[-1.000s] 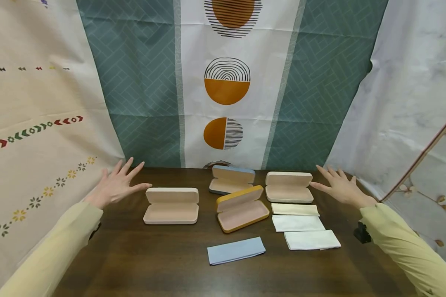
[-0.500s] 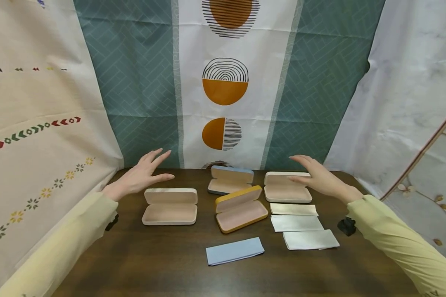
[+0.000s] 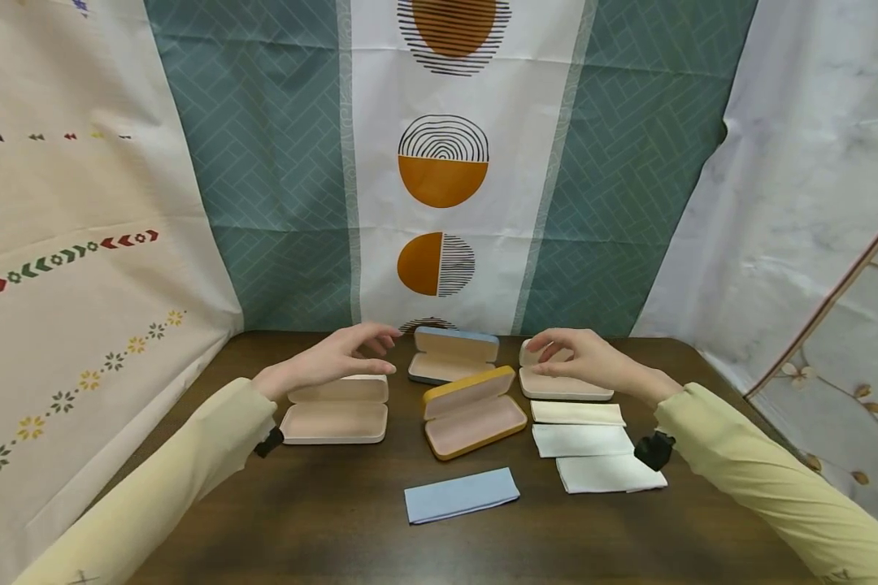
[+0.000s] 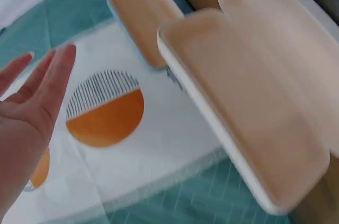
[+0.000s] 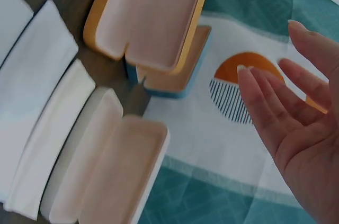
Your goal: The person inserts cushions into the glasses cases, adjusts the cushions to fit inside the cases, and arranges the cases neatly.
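Left cream case [image 3: 332, 424] and right cream case [image 3: 571, 387] stand open on the table [image 3: 293, 520], a hand near each.
Head view: compared with half a second ago, the left hand [image 3: 344, 357] and the right hand [image 3: 581, 359] are closer together, fingers more bent, thumbs apart from fingertips; the yellow case [image 3: 475, 424], blue case [image 3: 449, 366] and blue cloth [image 3: 461, 496] lie where they lay. Left wrist view: the left hand is apart from the left cream case, though blur leaves its thumb unclear. Right wrist view: the right hand's thumb and fingers stand apart, well clear of the right cream case.
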Available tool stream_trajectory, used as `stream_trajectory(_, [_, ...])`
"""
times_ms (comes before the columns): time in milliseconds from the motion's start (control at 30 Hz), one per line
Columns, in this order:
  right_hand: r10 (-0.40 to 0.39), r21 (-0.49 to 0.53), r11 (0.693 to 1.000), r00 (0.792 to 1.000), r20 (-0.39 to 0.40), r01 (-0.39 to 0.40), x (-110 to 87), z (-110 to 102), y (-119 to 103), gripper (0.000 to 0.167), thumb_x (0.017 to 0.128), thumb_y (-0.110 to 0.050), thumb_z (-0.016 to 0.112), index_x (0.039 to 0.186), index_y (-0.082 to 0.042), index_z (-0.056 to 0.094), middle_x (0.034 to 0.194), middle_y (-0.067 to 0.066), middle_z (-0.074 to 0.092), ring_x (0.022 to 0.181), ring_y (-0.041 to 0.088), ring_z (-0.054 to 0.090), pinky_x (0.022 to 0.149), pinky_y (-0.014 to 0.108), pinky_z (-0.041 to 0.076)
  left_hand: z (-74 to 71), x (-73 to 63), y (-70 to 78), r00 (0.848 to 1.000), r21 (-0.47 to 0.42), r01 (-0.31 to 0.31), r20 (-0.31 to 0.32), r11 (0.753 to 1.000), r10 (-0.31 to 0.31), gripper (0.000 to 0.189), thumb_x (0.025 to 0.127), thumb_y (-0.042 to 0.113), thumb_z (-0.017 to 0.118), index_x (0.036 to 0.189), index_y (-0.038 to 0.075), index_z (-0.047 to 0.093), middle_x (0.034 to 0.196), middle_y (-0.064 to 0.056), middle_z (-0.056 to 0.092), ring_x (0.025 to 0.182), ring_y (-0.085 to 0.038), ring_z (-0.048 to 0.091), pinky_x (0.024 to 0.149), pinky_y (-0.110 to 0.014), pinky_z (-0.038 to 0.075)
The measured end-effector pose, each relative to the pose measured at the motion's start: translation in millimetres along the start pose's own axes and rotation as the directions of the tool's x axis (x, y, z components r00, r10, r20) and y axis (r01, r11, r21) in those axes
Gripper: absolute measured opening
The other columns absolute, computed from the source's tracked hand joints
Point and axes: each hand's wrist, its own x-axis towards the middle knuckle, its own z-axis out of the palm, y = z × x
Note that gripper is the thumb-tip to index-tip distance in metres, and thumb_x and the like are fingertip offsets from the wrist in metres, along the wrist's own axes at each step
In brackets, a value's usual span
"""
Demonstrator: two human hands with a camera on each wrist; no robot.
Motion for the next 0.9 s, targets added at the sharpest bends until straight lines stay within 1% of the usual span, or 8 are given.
stream_trajectory(133, [0.012, 0.071, 0.997, 0.997, 0.071, -0.017, 2.2, 10, -4, 0.024, 0.084, -0.016, 0.066, 0.104, -0.003, 0.062, 0.094, 0.003, 0.062, 0.081, 0.018, 0.060, 0.068, 0.031, 0.050, 17.4, 6.9, 0.3, 0.999, -0.052, -0.004, 0.046, 0.999, 0.006, 0.047, 0.082, 0.032, 0.068, 0.122, 0.013, 0.051, 0.103, 0.000, 0.056, 0.091, -0.015, 0.055, 0.076, -0.035, 0.044])
stream_trajectory(233, [0.010, 0.091, 0.996, 0.994, 0.107, -0.019, 3.0, 19, -4, 0.018, 0.083, -0.015, 0.067, 0.097, -0.004, 0.064, 0.090, 0.001, 0.062, 0.080, 0.017, 0.060, 0.068, 0.031, 0.049, 36.2, 9.3, -0.6, 0.993, -0.096, -0.019, 0.118, 0.995, 0.030, 0.041, 0.081, 0.027, 0.070, 0.116, 0.012, 0.056, 0.096, -0.002, 0.058, 0.083, -0.015, 0.057, 0.070, -0.036, 0.047])
stream_trajectory(367, [0.003, 0.070, 0.997, 0.988, 0.155, -0.014, 2.4, 33, -2, 0.013, 0.082, -0.017, 0.069, 0.093, -0.011, 0.066, 0.085, -0.003, 0.063, 0.080, 0.015, 0.059, 0.068, 0.030, 0.048, 63.2, 10.3, -3.5, 0.967, -0.164, 0.025, 0.255, 0.986, 0.018, 0.037, 0.078, 0.022, 0.072, 0.110, 0.009, 0.060, 0.089, -0.005, 0.060, 0.072, -0.017, 0.059, 0.065, -0.041, 0.050])
stream_trajectory(433, [-0.006, 0.081, 0.997, 0.985, 0.175, -0.008, 2.0, 41, 1, 0.011, 0.082, -0.016, 0.069, 0.092, -0.013, 0.066, 0.085, -0.004, 0.063, 0.080, 0.015, 0.059, 0.068, 0.031, 0.048, 74.1, 10.3, -5.8, 0.955, -0.187, 0.065, 0.296, 0.980, -0.007, 0.035, 0.078, 0.019, 0.073, 0.109, 0.007, 0.061, 0.086, -0.005, 0.061, 0.067, -0.018, 0.059, 0.063, -0.042, 0.050])
stream_trajectory(500, [-0.032, 0.101, 0.995, 0.982, 0.187, 0.013, 1.9, 50, 4, 0.010, 0.082, -0.013, 0.069, 0.091, -0.012, 0.066, 0.084, -0.002, 0.063, 0.078, 0.016, 0.060, 0.067, 0.031, 0.048, 83.0, 10.3, -8.8, 0.949, -0.197, 0.083, 0.316, 0.977, -0.017, 0.035, 0.076, 0.014, 0.074, 0.107, 0.004, 0.062, 0.083, -0.006, 0.061, 0.066, -0.018, 0.058, 0.062, -0.039, 0.050])
stream_trajectory(633, [-0.051, 0.160, 0.987, 0.974, 0.220, 0.016, 1.7, 67, 13, 0.013, 0.080, -0.008, 0.070, 0.090, -0.002, 0.065, 0.082, 0.000, 0.063, 0.075, 0.018, 0.060, 0.066, 0.032, 0.049, 96.8, 9.7, -14.4, 0.926, -0.215, 0.134, 0.375, 0.967, -0.045, 0.030, 0.076, 0.007, 0.073, 0.104, 0.001, 0.062, 0.081, -0.007, 0.061, 0.064, -0.016, 0.057, 0.059, -0.033, 0.050])
stream_trajectory(733, [-0.023, 0.183, 0.983, 0.965, 0.262, -0.027, 0.6, 79, 18, 0.018, 0.079, -0.009, 0.071, 0.091, 0.001, 0.064, 0.081, 0.000, 0.064, 0.074, 0.017, 0.061, 0.065, 0.030, 0.049, 104.3, 8.3, -17.2, 0.907, -0.235, 0.160, 0.419, 0.959, -0.049, 0.027, 0.075, 0.003, 0.073, 0.100, 0.000, 0.063, 0.080, -0.011, 0.061, 0.064, -0.016, 0.058, 0.058, -0.031, 0.051])
stream_trajectory(900, [0.000, 0.186, 0.981, 0.948, 0.317, -0.062, -0.7, 96, 21, 0.018, 0.078, -0.009, 0.072, 0.091, 0.000, 0.064, 0.082, 0.001, 0.064, 0.074, 0.014, 0.061, 0.065, 0.029, 0.050, 112.0, 6.6, -20.7, 0.891, -0.229, 0.157, 0.452, 0.961, -0.038, 0.027, 0.072, -0.002, 0.074, 0.096, 0.000, 0.063, 0.078, -0.014, 0.060, 0.060, -0.014, 0.058, 0.055, -0.030, 0.051])
